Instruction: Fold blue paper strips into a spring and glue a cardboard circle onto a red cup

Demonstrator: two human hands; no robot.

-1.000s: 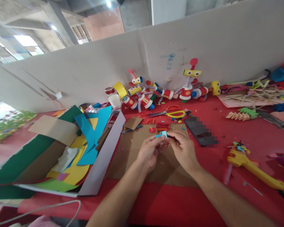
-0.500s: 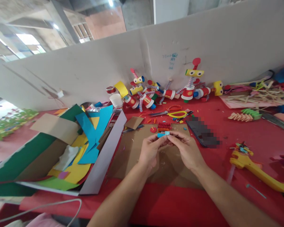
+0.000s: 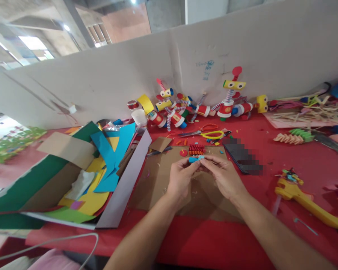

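Both hands meet over a brown cardboard sheet (image 3: pixel 154 183) at the middle of the table. Between thumb and fingers my left hand (image 3: pixel 181 178) pinches a small blue paper piece (image 3: pixel 193 159), which looks rolled or folded. My right hand (image 3: pixel 224 176) is closed on the light-blue end of the same piece, thumbs almost touching. The curled fingers hide its underside. Just beyond the fingertips lies a red and orange pleated paper strip (image 3: pixel 196 149), with a small red disc (image 3: pixel 183 152) to its left.
At left stands an open box (image 3: pixel 132 183) of coloured paper. Yellow-handled scissors (image 3: pixel 212 135) and a dark phone-like slab (image 3: pixel 239 157) lie beyond my hands. A yellow glue gun (image 3: pixel 310 204) rests at right. Several paper-cup figures (image 3: pixel 227 108) line the grey partition (image 3: pixel 115 75).
The blue piece has turned slightly between my fingers, and its light-blue end now sits more tilted under my right thumb. The whole view has shifted a little.
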